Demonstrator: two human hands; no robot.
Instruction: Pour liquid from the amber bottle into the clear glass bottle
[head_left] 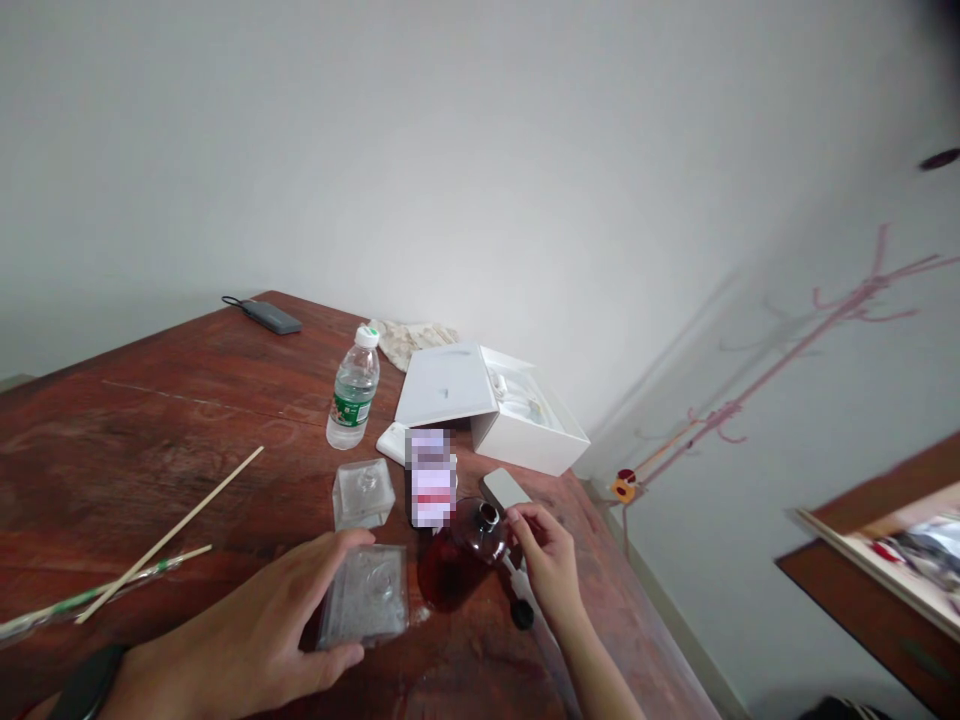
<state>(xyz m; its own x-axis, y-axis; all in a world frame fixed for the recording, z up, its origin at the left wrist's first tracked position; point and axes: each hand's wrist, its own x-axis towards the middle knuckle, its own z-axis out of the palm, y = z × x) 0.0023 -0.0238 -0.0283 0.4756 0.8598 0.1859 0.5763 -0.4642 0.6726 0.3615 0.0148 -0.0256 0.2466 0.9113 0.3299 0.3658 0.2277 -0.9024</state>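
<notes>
The left hand (247,640) clasps a clear square lid (365,597) near the table's (150,420) front edge. The right hand (550,565) pinches at the open dark-red bottle's (469,550) neck — 1 nudge could tip it and spill.

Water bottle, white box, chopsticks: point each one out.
Water bottle (352,395): head view, on its label.
White box (529,432): head view, on its front wall.
Chopsticks (169,535): head view, mid-length of the bare stick.

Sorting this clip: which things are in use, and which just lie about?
In use: left hand on clear square dish; right hand at dark red glass bottle.
Lying about: water bottle, white box, chopsticks, second clear dish.
</notes>
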